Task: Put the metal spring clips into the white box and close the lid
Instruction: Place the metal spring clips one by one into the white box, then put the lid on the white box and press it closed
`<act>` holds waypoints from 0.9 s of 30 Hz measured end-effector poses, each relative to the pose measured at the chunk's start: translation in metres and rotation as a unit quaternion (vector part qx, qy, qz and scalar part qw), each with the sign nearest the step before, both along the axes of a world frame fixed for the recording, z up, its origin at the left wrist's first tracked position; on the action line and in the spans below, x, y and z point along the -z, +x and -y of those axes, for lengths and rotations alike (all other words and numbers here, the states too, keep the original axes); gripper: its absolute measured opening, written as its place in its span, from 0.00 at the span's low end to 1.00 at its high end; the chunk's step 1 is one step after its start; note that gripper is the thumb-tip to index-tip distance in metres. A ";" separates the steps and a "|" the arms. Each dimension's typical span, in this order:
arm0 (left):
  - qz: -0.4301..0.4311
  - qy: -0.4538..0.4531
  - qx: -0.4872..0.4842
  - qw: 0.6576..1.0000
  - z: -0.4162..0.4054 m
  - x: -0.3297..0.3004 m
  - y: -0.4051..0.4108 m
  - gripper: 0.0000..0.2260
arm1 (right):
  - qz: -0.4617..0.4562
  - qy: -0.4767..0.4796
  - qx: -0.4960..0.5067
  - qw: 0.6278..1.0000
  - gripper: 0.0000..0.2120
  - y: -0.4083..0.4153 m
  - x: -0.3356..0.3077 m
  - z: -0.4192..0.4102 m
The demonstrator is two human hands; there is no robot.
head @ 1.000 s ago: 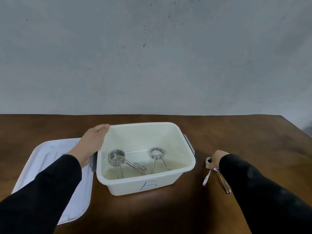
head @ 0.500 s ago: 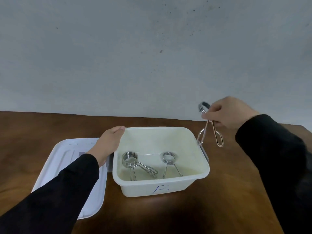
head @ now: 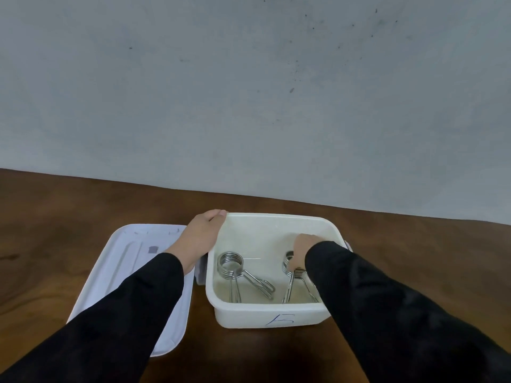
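Note:
The white box (head: 272, 317) stands open on the brown table, with a blue mark on its front wall. My left hand (head: 203, 234) grips its far left corner rim. One metal spring clip (head: 243, 275) lies on the box floor at the left. My right hand (head: 302, 251) is down inside the box at the right, fingers closed on the coil of another spring clip (head: 291, 283) whose handles point toward me. A further clip under it is mostly hidden by my hand and sleeve. The white lid (head: 130, 272) lies flat to the left of the box.
The wooden table (head: 414, 258) runs back to a grey wall. My two black sleeves cover much of the near table and part of the lid.
My right hand picked the clip up from the table right of the box, lifted it over the rim, and has lowered it inside. My left hand stayed on the rim.

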State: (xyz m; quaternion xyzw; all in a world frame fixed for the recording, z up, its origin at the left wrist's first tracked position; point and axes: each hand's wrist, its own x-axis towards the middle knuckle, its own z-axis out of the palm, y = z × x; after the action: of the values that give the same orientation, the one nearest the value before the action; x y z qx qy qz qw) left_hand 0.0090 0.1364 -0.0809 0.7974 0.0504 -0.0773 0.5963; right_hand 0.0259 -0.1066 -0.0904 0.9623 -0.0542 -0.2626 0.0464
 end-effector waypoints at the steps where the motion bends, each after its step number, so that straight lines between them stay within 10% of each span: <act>1: 0.001 0.002 -0.001 1.000 0.000 0.000 0.000 0.18 | -0.005 -0.005 -0.001 1.000 0.25 0.000 0.005 0.000; 14: 0.014 -0.004 -0.034 0.999 -0.011 0.000 -0.005 0.17 | 0.137 0.065 -0.046 0.987 0.23 -0.019 -0.041 -0.003; 19: 0.088 0.237 -0.111 0.961 -0.037 0.021 -0.042 0.08 | 0.194 0.197 -0.057 0.959 0.19 -0.059 -0.062 -0.016; 27: 0.115 0.520 0.110 0.839 -0.064 0.097 -0.145 0.16 | 0.189 0.259 -0.073 0.944 0.20 -0.098 -0.036 -0.033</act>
State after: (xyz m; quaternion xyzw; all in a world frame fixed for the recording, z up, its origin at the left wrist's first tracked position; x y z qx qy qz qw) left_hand -0.1356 0.2008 -0.1783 0.9937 -0.0740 -0.0130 0.0834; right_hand -0.0724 -0.0740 -0.0542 0.9744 0.0781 -0.0764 -0.1964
